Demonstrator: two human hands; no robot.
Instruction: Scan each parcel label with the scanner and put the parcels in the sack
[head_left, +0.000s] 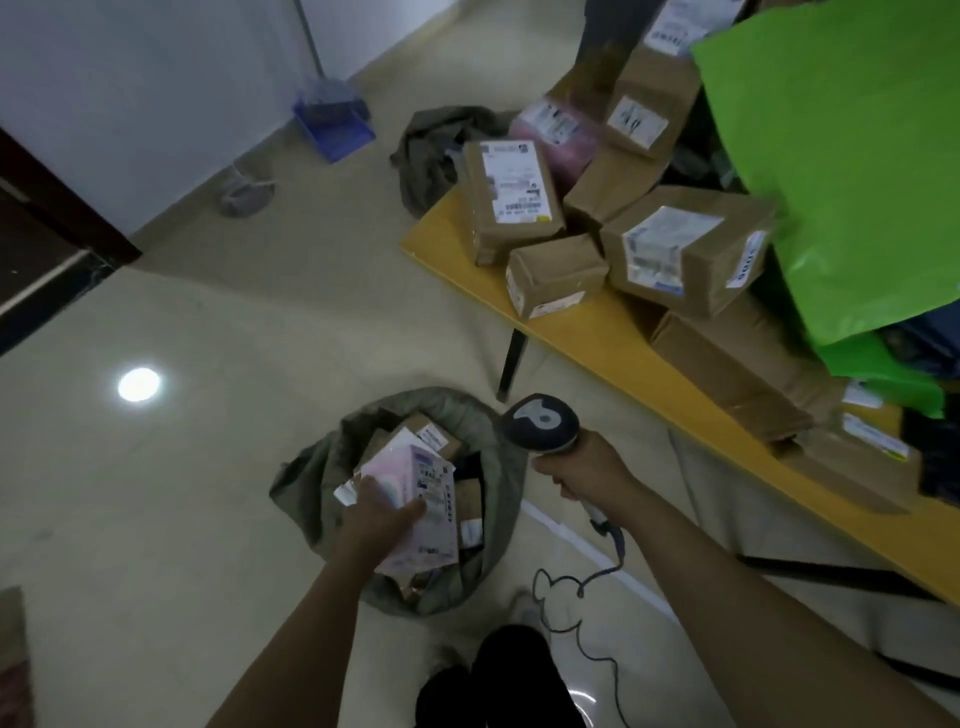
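The left hand (378, 519) grips a pale pink-and-white parcel (415, 493) by its near left edge, with the thumb laid over the labelled top face. The parcel sits right at the hand, in the open mouth of the grey-green sack (311, 478), which spreads on the floor around and beneath the hand. Whether the parcel already rests on what is below it cannot be told. Just beyond the hand, inside the sack, lies a brown box (431, 431) with a white label.

To the right, apart from the sack's rim, the right hand (584, 475) is clenched round the handle of the scanner (540, 423). Its dark head stands just above the hand. A thin cable (597, 639) runs down from under the hand and loops on the floor near the person's dark trouser leg.

Beyond and to the right of the right hand runs the yellow bench (597, 332). It carries a heap of brown labelled boxes, among them a long box (511, 197), a small box (556, 275) and a large box (685, 249). A pink packet (558, 132) lies behind them, and a bright green bag (841, 156) lies over the heap's right side. Past the bench's far end a second sack (431, 150) is slumped on the floor. Far beyond the left hand, a blue dustpan (335, 127) stands by the wall.
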